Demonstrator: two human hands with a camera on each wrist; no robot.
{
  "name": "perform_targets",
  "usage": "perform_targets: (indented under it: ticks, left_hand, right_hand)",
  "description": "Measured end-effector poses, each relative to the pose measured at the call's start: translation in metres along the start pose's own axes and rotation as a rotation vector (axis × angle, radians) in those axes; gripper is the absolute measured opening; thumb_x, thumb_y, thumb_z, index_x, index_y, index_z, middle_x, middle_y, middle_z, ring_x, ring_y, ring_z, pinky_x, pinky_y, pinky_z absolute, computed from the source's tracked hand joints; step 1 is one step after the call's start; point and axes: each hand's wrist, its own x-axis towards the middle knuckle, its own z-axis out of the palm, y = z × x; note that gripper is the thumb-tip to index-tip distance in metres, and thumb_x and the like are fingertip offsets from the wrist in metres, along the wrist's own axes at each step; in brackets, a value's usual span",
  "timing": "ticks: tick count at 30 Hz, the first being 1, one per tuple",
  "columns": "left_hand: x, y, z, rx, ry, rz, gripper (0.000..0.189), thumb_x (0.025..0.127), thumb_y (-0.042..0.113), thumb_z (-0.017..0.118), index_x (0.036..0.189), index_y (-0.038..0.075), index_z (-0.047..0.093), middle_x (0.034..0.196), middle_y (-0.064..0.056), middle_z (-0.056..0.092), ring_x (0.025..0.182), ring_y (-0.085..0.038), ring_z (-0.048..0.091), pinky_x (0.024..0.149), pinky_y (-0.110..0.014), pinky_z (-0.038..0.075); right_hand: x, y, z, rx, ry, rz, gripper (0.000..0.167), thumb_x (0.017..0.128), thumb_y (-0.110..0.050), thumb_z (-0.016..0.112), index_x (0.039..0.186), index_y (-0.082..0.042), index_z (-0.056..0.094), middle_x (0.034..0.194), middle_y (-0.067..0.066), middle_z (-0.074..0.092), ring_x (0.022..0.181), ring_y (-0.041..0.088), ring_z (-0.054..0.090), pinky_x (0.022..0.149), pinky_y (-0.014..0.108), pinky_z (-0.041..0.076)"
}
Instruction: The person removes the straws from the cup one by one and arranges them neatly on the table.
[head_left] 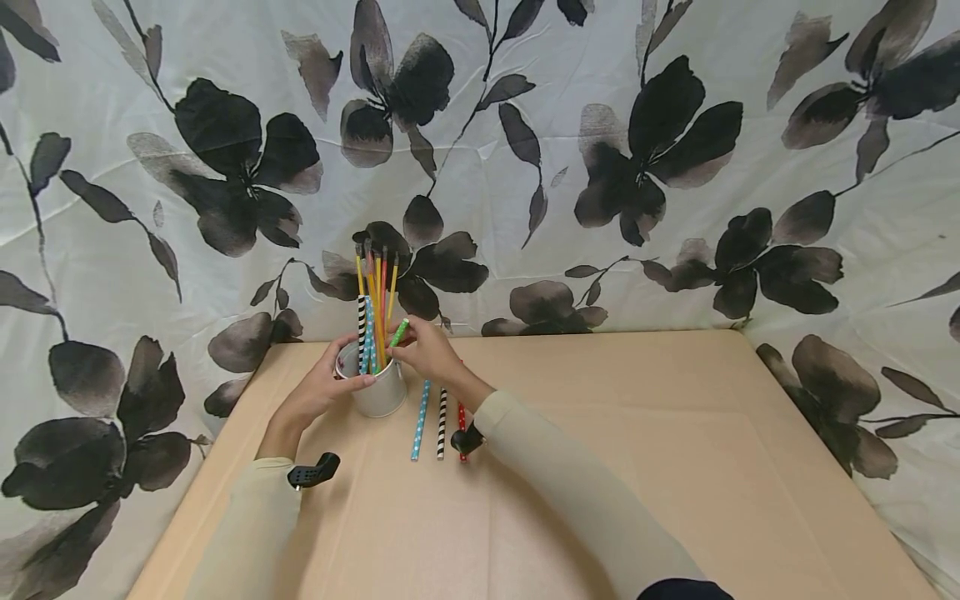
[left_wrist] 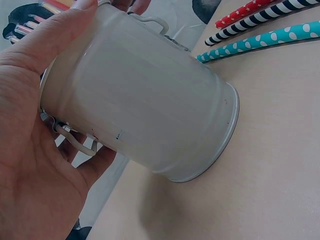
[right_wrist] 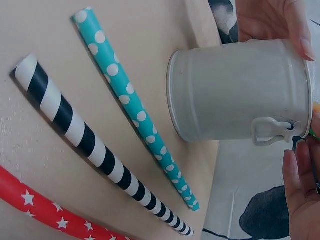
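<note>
A white metal pot [head_left: 381, 398] with small side handles stands near the table's far edge. My left hand [head_left: 321, 385] grips its rim from the left; in the left wrist view the thumb lies over the rim and fingers go behind. Inside stand slim yellow and red sticks [head_left: 378, 287] with dark tips, beside black-striped and blue dotted paper straws [head_left: 367, 333]. At the rim's right side my right hand [head_left: 431, 352] pinches a green paper straw [head_left: 401, 332], tilted over the pot; its lower end is hard to make out.
To the right of the pot, a blue dotted straw [right_wrist: 120, 82], a black-and-white striped straw [right_wrist: 95, 150] and a red straw with white stars [right_wrist: 55, 215] lie side by side on the wooden table [head_left: 637, 467]. A floral cloth [head_left: 525, 192] hangs behind.
</note>
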Motion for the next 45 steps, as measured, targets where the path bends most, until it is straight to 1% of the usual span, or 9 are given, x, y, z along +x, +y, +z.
perform_targets:
  ticks: [7,10,15,20,25,28,32,38,45]
  left_hand:
    - [0.002,-0.002,-0.002,-0.005,0.003,0.000,0.094,0.092,0.021,0.076,0.161,0.019,0.012,0.159,-0.020,0.025,0.142,-0.038,0.035,0.116,-0.055,0.027]
    - [0.002,-0.002,-0.003,-0.004,0.006,-0.003,0.094,0.092,0.021,0.076,0.161,0.019,0.012,0.160,-0.020,0.025,0.142,-0.039,0.035,0.116,-0.055,0.028]
    - [0.003,-0.002,-0.003,0.008,0.005,0.002,0.094,0.092,0.022,0.076,0.161,0.019,0.013,0.160,-0.021,0.023,0.143,-0.040,0.033,0.115,-0.056,0.028]
    - [0.004,-0.003,-0.001,0.007,0.017,-0.004,0.093,0.092,0.021,0.077,0.160,0.020,0.015,0.160,-0.020,0.023,0.143,-0.040,0.033,0.116,-0.057,0.027]
    - [0.004,-0.003,0.001,0.011,0.026,-0.004,0.093,0.092,0.020,0.076,0.161,0.020,0.014,0.160,-0.021,0.023,0.141,-0.040,0.033,0.116,-0.056,0.026]
    - [0.004,-0.001,0.002,0.014,0.026,-0.003,0.094,0.092,0.020,0.076,0.161,0.021,0.013,0.160,-0.022,0.022,0.141,-0.040,0.033,0.116,-0.056,0.026]
    - [0.003,-0.001,0.003,0.016,0.022,-0.003,0.095,0.092,0.020,0.076,0.162,0.022,0.012,0.161,-0.022,0.019,0.143,-0.041,0.030,0.116,-0.059,0.024]
    - [0.003,-0.002,0.004,0.025,0.021,-0.013,0.096,0.092,0.022,0.076,0.162,0.023,0.011,0.161,-0.022,0.020,0.143,-0.041,0.029,0.116,-0.060,0.024]
    - [0.003,-0.001,0.005,0.037,0.026,-0.022,0.097,0.092,0.024,0.076,0.163,0.022,0.009,0.163,-0.022,0.017,0.147,-0.041,0.024,0.117,-0.062,0.022]
  right_hand:
    - [0.002,-0.001,-0.006,0.029,-0.008,-0.020,0.034,0.096,-0.011,0.070,0.129,-0.011,0.061,0.105,-0.001,0.071,0.099,0.011,0.066,0.085,0.023,0.055]
    - [0.005,-0.001,-0.010,0.056,-0.005,-0.049,0.035,0.096,-0.010,0.069,0.130,-0.009,0.060,0.105,0.001,0.070,0.095,0.011,0.066,0.085,0.030,0.058]
    - [0.007,-0.003,-0.015,0.092,-0.008,-0.073,0.032,0.099,-0.012,0.066,0.130,-0.009,0.059,0.107,0.008,0.067,0.095,0.022,0.068,0.085,0.040,0.059]
    - [0.006,-0.004,-0.019,0.060,-0.035,-0.082,0.023,0.101,-0.016,0.062,0.122,-0.008,0.060,0.106,0.009,0.067,0.102,0.032,0.069,0.085,0.034,0.060]
    - [0.004,-0.005,-0.022,-0.041,-0.107,-0.094,0.020,0.102,-0.014,0.060,0.120,-0.005,0.057,0.108,0.004,0.067,0.101,0.018,0.067,0.082,0.025,0.058]
    - [0.003,-0.004,-0.024,-0.059,-0.134,-0.108,0.022,0.101,-0.008,0.061,0.121,-0.002,0.055,0.110,0.005,0.066,0.099,0.012,0.064,0.081,0.022,0.057]
    - [0.002,-0.003,-0.028,-0.018,-0.131,-0.120,0.024,0.100,-0.003,0.062,0.122,-0.001,0.054,0.112,0.007,0.065,0.098,0.013,0.063,0.081,0.022,0.056]
    - [0.003,-0.002,-0.036,0.061,-0.109,-0.117,0.029,0.101,-0.006,0.060,0.129,-0.002,0.053,0.116,0.009,0.066,0.105,0.029,0.066,0.086,0.030,0.058]
    - [0.005,-0.004,-0.047,0.109,-0.070,-0.141,0.035,0.104,-0.010,0.057,0.137,-0.003,0.051,0.117,0.008,0.065,0.104,0.020,0.067,0.087,0.026,0.057]
